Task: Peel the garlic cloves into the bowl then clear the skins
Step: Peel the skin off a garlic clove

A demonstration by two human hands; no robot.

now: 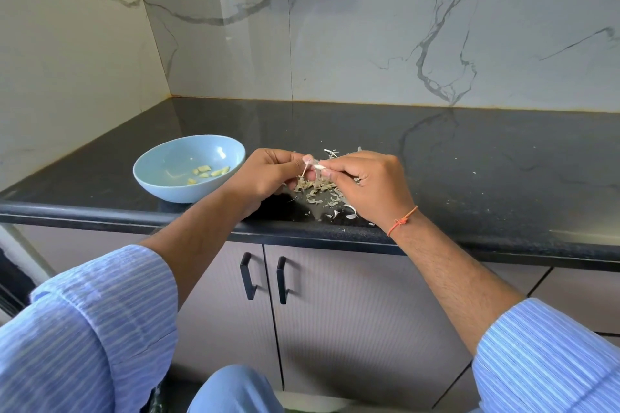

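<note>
Both hands are up over the dark countertop (436,157), meeting right at the middle. The left hand (265,174) has its fingers curled in, pinching a garlic clove (310,162) at the fingertips, and the right hand (365,184) comes in from the other side, thumb and forefinger nipped onto a pale bit of skin on that same clove. The clove is small and half hidden between the fingers, so how much of it is bare I can't quite say. Directly beneath the hands lies a heap of skins (315,187), papery and greyish, with white flakes strewn toward the counter's front edge and a few more behind the hands. Off to the left, just beside the left hand, sits the light blue bowl (161,160) near the counter edge, and there are peeled cloves (209,172) inside it, a handful of yellowish pieces on the bottom. An orange thread (402,220) circles the right wrist, and striped blue sleeves are rolled back on both arms.
</note>
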